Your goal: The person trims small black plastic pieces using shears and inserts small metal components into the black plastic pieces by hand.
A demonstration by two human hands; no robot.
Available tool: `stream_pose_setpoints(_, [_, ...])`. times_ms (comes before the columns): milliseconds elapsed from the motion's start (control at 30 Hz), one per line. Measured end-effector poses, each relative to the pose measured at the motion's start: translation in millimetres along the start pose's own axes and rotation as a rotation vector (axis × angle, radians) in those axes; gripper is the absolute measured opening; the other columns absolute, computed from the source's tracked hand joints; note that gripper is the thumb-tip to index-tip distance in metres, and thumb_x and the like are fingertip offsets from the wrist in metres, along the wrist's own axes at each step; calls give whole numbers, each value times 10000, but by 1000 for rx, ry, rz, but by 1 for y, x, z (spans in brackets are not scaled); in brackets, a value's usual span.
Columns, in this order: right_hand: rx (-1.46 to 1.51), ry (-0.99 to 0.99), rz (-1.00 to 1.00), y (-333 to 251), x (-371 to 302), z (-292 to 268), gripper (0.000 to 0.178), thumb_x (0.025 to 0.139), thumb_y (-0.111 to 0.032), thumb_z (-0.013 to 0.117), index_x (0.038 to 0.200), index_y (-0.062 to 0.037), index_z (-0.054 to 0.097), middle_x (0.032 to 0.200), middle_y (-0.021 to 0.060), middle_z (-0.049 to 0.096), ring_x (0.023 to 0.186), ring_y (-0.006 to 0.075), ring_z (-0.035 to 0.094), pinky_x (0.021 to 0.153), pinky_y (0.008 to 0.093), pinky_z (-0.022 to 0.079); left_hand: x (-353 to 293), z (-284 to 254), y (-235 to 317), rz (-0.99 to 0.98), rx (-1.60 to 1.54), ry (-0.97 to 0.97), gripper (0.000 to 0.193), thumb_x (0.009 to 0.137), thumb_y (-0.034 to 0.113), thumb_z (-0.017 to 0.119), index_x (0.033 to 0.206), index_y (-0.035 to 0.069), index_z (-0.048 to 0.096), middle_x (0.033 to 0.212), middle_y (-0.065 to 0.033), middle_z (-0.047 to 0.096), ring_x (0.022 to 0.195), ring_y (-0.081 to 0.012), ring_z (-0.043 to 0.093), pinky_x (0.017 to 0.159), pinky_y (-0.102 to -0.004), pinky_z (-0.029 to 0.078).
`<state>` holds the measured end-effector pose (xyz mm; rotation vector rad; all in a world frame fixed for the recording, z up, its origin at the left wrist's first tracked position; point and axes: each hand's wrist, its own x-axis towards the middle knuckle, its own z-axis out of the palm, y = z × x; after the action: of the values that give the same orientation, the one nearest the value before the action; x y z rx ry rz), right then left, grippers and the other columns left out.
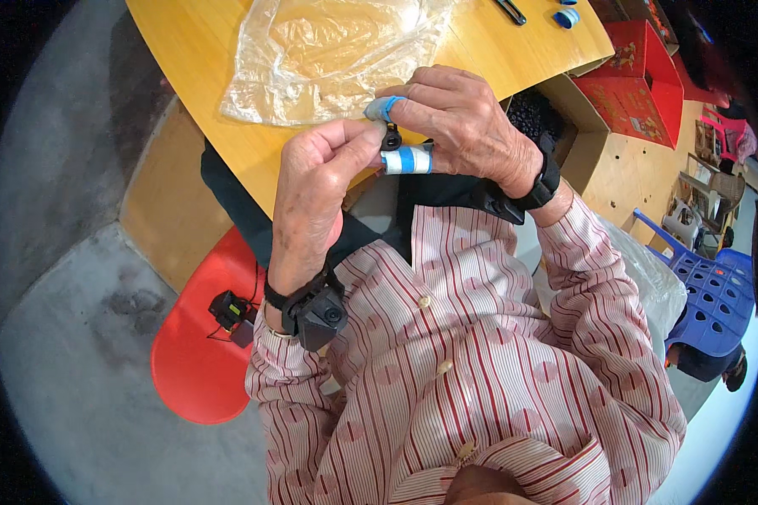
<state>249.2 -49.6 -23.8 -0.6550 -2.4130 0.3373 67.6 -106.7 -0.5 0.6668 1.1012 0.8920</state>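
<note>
My left hand point(318, 172) is closed, thumb and forefinger pinched at a small black part with a ring-like end point(392, 139). My right hand point(467, 122) meets it from the other side, its fingers curled around the same part. Blue-and-white tape point(407, 160) wraps one right finger, and more blue tape point(384, 108) covers another fingertip. Both hands are just over the near edge of the yellow table point(198, 80). Right behind them lies a crumpled clear plastic bag point(312, 71), its contents not distinct. Black straps with small devices circle both wrists.
Toward the far right of the table lie a dark tool point(510, 10) and a blue tape roll point(567, 18). To the right are an open carton point(577, 105) of small black pieces, a red box point(636, 88) and a blue chair point(712, 295). A red stool point(198, 353) stands left.
</note>
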Motion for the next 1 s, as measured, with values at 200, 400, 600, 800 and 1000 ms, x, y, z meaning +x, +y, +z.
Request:
stream_pose_setpoints(200, [-35, 32, -51, 0, 1, 2, 252, 660, -210, 669, 821, -85, 520, 685, 42, 482, 684, 223, 533, 615, 338, 454, 0, -1, -4, -6, -82, -2, 214, 865, 132, 596, 948, -62, 634, 822, -47, 626, 739, -85, 554, 699, -218, 433])
stream_pose_setpoints(400, [-70, 15, -54, 1, -3, 1, 219, 638, -162, 638, 788, -91, 495, 673, 36, 467, 683, 213, 525, 628, 324, 450, -1, 3, -5, -20, -102, 4, 205, 868, 135, 597, 940, -53, 634, 830, -36, 624, 736, -77, 551, 702, -212, 428])
stream_pose_setpoints(600, [-79, 22, -26, -2, -2, 2, 230, 662, -194, 656, 815, -102, 512, 675, 25, 485, 673, 206, 531, 610, 324, 454, -3, 5, 1, 22, 60, 3, 212, 863, 140, 618, 957, -50, 633, 841, -29, 617, 741, -53, 531, 679, -196, 423])
stream_pose_setpoints(800, [-97, 14, -3, -5, 0, 1, 244, 669, -212, 669, 831, -100, 526, 661, 23, 495, 667, 206, 547, 591, 323, 468, -2, 8, 0, 79, 233, 61, 206, 862, 125, 610, 939, -65, 632, 791, -33, 628, 685, -53, 536, 623, -196, 434])
stream_pose_setpoints(1000, [-151, -29, 35, -4, -1, 3, 223, 671, -192, 662, 825, -95, 534, 651, 40, 504, 659, 220, 566, 574, 338, 470, 2, 16, -5, 106, 242, 181, 205, 861, 116, 602, 924, -77, 630, 777, -54, 643, 682, -69, 557, 632, -211, 451])
